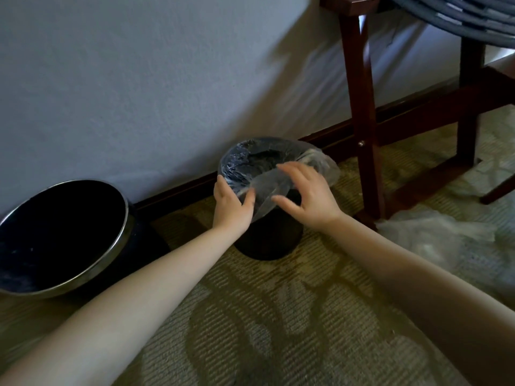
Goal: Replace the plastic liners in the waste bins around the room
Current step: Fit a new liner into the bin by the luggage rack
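A small black waste bin [267, 240] stands on the carpet by the wall, with a clear plastic liner [267, 188] draped over its rim and hanging down its front. My left hand [231, 204] holds the liner at the bin's left rim, thumb pressed on the plastic. My right hand [303, 190] hovers over the front of the bin with fingers spread, touching or just above the liner. A second, larger black bin [55, 238] with a metal rim stands at the left without any liner.
A dark wooden table's legs [362, 107] and crossbars stand right of the bin. Crumpled clear plastic [434, 235] lies on the carpet at the right. A dark baseboard [181, 190] runs along the grey wall behind the bins.
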Available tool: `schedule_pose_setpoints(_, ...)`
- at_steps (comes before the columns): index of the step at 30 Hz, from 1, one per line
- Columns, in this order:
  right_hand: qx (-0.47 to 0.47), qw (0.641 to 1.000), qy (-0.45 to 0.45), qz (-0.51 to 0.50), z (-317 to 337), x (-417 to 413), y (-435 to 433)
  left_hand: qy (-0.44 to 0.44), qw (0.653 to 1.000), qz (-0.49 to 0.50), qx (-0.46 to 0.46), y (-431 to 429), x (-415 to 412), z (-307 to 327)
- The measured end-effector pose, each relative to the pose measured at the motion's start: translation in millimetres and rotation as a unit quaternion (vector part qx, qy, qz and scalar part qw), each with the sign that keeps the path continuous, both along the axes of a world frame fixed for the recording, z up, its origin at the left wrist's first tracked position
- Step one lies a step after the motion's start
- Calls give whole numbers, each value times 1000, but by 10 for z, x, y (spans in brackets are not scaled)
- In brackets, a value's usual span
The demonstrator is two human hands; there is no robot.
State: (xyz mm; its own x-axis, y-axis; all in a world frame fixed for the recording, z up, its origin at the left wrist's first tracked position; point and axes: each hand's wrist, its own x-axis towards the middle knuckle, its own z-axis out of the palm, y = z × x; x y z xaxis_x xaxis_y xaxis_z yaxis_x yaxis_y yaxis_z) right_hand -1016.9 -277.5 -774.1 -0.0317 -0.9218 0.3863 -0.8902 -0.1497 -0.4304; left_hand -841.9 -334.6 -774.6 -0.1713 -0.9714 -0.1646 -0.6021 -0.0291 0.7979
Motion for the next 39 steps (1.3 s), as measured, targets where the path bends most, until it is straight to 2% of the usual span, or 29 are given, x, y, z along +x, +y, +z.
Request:
schedule_pose_setpoints(3,15,998,57,27,-22,17,49,-15,999,-9,-27,74,12,-11)
schedule_pose_setpoints(11,-68,986,148,33,-1,-65,126,-67,989,-49,-123,329,152,-151)
schedule_pose_setpoints(13,-42,985,152,69,13,-61,215,-96,983,-42,-151,317,141,-167)
schedule_pose_setpoints(15,25,978,174,112,32,-55,223,-125,978,-35,-163,290,126,-176)
schedule_pose_setpoints(17,36,971,197,131,40,-23,188,-156,970,-37,-185,273,145,-180)
schedule_pose_setpoints(19,-32,967,216,128,47,-12,160,-189,942,-61,-270,233,199,-176)
schedule_pose_setpoints(21,-105,957,238,127,51,-30,160,-214,893,-122,-376,141,265,-180)
schedule_pose_setpoints(24,-173,938,278,116,8,-136,260,-262,829,-262,-420,-36,341,-215)
schedule_pose_setpoints(27,-100,940,306,110,-176,-334,409,-293,806,-323,-399,-100,328,-246)
schedule_pose_setpoints(28,-27,941,318,108,-255,-403,454,-299,801,-322,-407,-106,312,-254)
schedule_pose_setpoints(30,183,928,317,70,-311,-499,508,-303,794,-314,-423,-110,263,-243)
schedule_pose_setpoints(31,246,919,305,40,-305,-516,523,-300,793,-313,-428,-119,239,-233)
schedule_pose_setpoints(32,245,930,275,24,-276,-506,531,-294,792,-314,-432,-129,221,-224)
schedule_pose_setpoints(33,186,953,239,23,-237,-475,531,-288,792,-317,-434,-136,213,-208)
schedule_pose_setpoints(34,89,974,206,28,-201,-433,519,-283,790,-323,-438,-159,213,-198)
schedule_pose_setpoints(36,-50,983,171,35,-105,-336,439,-285,775,-342,-448,-214,228,-158)
schedule_pose_setpoints(37,-61,983,171,38,-62,-288,380,-285,768,-358,-448,-244,231,-131)
schedule_pose_setpoints(39,-1,980,185,67,2,-224,233,-283,773,-395,-409,-315,225,-71)
